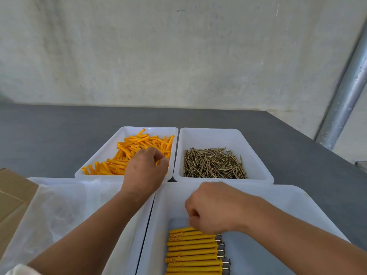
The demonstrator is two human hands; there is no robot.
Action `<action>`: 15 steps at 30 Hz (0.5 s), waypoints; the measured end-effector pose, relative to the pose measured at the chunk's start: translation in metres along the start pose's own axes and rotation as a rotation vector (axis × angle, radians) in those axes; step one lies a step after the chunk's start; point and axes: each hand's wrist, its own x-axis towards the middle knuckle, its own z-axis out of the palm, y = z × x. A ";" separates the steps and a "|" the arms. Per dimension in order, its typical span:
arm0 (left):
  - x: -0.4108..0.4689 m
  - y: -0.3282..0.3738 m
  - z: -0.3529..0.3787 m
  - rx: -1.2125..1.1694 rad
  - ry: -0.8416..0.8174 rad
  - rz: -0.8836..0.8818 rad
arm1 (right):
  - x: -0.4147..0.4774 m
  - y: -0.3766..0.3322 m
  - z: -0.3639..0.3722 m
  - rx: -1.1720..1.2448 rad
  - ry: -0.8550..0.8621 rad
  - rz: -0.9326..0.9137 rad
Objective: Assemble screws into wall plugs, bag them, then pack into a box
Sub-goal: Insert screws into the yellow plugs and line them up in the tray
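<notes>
Loose orange wall plugs (139, 147) fill a white bin (111, 143) at the back left. Brass screws (214, 165) lie heaped in the white bin (254, 151) beside it. My left hand (145, 171) reaches into the plug bin, fingers curled among the plugs; whether it holds one is hidden. My right hand (212, 211) hangs over the near right bin (297, 211), fingers curled down onto the topmost plug of a neat row of assembled plugs with screws (194, 253). The fingertips are hidden.
A near left white bin (65, 207) holds clear plastic bags (55, 219). A cardboard box (12, 195) stands at the left edge. The bins sit on a grey table (59, 135) against a pale wall, with a metal pipe (345, 96) at the right.
</notes>
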 end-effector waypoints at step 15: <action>-0.006 0.002 0.005 0.429 -0.310 0.015 | 0.014 0.085 0.023 0.442 0.258 0.551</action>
